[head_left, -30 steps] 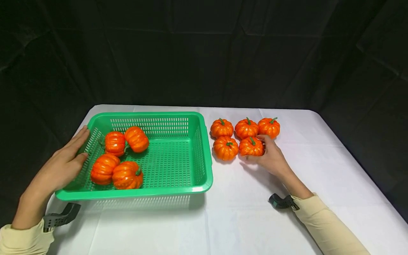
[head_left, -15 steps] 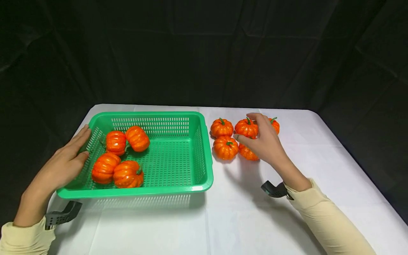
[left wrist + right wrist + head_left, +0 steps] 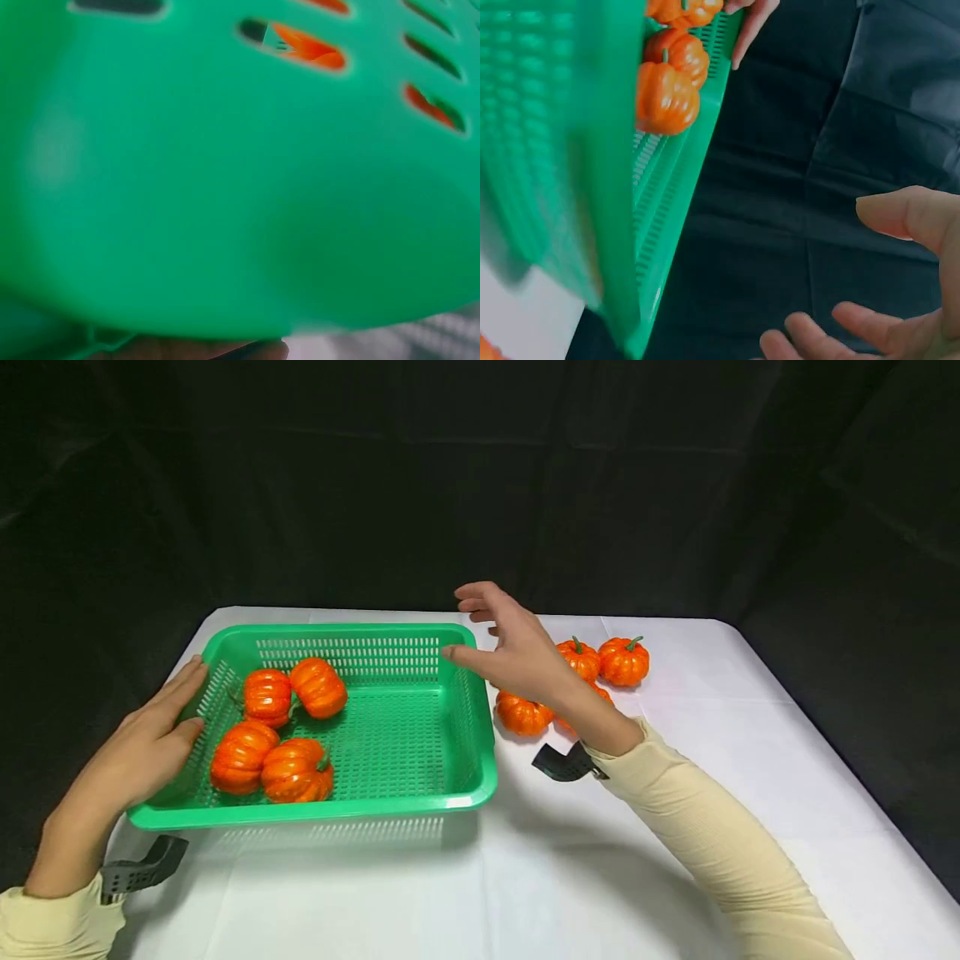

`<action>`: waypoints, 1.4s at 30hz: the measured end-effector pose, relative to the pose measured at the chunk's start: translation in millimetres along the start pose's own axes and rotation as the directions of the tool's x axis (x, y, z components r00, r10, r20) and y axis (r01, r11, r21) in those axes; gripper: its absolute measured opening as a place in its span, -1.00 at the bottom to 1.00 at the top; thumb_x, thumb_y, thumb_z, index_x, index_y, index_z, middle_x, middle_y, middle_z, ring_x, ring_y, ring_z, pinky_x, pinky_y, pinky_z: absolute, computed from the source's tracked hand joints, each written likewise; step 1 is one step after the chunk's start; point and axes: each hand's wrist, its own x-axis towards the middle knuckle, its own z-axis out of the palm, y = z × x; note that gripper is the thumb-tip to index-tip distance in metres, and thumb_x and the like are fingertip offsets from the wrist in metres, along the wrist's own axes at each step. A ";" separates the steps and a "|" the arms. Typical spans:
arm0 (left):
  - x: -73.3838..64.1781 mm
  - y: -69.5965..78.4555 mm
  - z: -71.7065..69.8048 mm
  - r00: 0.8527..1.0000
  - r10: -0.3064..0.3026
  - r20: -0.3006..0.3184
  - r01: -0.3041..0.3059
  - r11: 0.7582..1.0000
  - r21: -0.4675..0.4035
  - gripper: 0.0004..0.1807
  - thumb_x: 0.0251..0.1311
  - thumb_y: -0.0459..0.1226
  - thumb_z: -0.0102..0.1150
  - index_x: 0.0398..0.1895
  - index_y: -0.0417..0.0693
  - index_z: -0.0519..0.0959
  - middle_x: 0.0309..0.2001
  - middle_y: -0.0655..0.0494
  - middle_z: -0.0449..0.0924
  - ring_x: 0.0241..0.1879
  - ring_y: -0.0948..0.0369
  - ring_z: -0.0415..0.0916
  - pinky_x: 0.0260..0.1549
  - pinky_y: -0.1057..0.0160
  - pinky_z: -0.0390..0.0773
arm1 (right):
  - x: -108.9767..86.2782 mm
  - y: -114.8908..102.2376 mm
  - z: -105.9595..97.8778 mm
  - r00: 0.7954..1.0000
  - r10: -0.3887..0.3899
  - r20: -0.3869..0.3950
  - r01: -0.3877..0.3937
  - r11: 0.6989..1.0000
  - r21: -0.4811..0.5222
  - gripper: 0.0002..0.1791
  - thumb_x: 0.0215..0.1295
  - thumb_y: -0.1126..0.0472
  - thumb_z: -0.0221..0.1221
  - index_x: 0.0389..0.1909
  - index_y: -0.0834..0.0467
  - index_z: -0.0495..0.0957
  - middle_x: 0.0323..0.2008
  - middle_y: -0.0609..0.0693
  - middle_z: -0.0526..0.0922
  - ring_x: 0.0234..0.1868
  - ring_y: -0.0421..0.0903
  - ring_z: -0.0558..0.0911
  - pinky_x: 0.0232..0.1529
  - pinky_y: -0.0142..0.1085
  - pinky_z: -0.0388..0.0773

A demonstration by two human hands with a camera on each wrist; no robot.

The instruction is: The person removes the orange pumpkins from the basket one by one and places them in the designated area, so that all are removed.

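Note:
My left hand rests with straight fingers along the left rim of a green plastic basket. Several orange pumpkins lie inside on the left, among them a front pumpkin and a back one. In the left wrist view the basket wall fills most of the picture. My right hand is in the air by the basket's far right corner, fingers spread and holding nothing. The right wrist view shows the same right hand with its thumb and fingers well apart.
To the right of the basket, more pumpkins stand on the white-covered table, partly hidden by the right arm. The rightmost pumpkin shows whole. A black cloth backdrop hangs behind and around the table.
My right hand has left the front right pumpkin, risen, and moved left across the group toward the basket's corner. The pumpkin stays on the table. My left hand keeps its place on the rim.

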 end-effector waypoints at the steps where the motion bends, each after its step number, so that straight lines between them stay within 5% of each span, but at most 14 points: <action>1: -0.8 -0.7 -0.8 1.000 0.000 0.001 0.000 1.000 0.000 -0.32 0.59 -0.36 -0.23 0.66 -0.29 -0.16 0.66 -0.25 -0.35 0.60 -0.25 -0.38 0.43 -0.39 -0.31 | 4.3 -2.0 4.8 1.000 -0.006 0.020 0.006 1.000 0.007 -0.34 0.31 0.11 0.39 0.38 0.10 0.40 0.26 0.01 0.55 0.26 -0.05 0.51 0.25 -0.12 0.44; 11: -1.7 -2.2 0.0 1.000 0.001 -0.013 -0.001 1.000 -0.008 -0.32 0.59 -0.35 -0.22 0.67 -0.27 -0.14 0.66 -0.24 -0.32 0.60 -0.26 -0.34 0.43 -0.39 -0.29 | 34.6 -18.2 41.1 0.981 -0.016 0.191 0.011 1.000 0.027 -0.40 0.34 0.12 0.39 0.36 0.09 0.44 0.26 0.02 0.57 0.22 -0.07 0.54 0.21 -0.13 0.50; 21: 1.7 2.2 1.4 1.000 0.008 -0.013 -0.008 1.000 -0.004 -0.31 0.59 -0.34 -0.20 0.67 -0.24 -0.12 0.67 -0.17 -0.31 0.61 -0.21 -0.32 0.44 -0.38 -0.27 | 53.6 -27.9 71.0 0.960 -0.046 0.276 0.048 0.999 -0.003 -0.42 0.33 0.13 0.38 0.32 0.13 0.46 0.24 0.04 0.59 0.25 0.02 0.55 0.18 -0.20 0.52; 31: 0.8 3.3 0.8 1.000 0.015 -0.023 -0.015 1.000 -0.005 -0.31 0.58 -0.34 -0.18 0.67 -0.25 -0.09 0.66 -0.20 -0.26 0.60 -0.23 -0.29 0.43 -0.40 -0.26 | 73.2 -36.5 107.0 0.903 -0.007 0.429 0.071 0.988 -0.134 -0.35 0.33 0.20 0.36 0.42 0.15 0.44 0.32 0.06 0.56 0.29 -0.03 0.51 0.20 -0.31 0.45; 42: -1.5 2.0 0.7 0.999 0.026 -0.026 -0.027 0.999 -0.022 -0.31 0.57 -0.35 -0.20 0.67 -0.25 -0.10 0.66 -0.20 -0.27 0.60 -0.23 -0.30 0.45 -0.36 -0.28 | 84.3 -28.0 129.7 0.825 -0.086 0.559 0.224 0.957 -0.184 -0.32 0.37 0.28 0.33 0.50 0.09 0.41 0.52 -0.02 0.33 0.47 -0.14 0.30 0.38 -0.39 0.22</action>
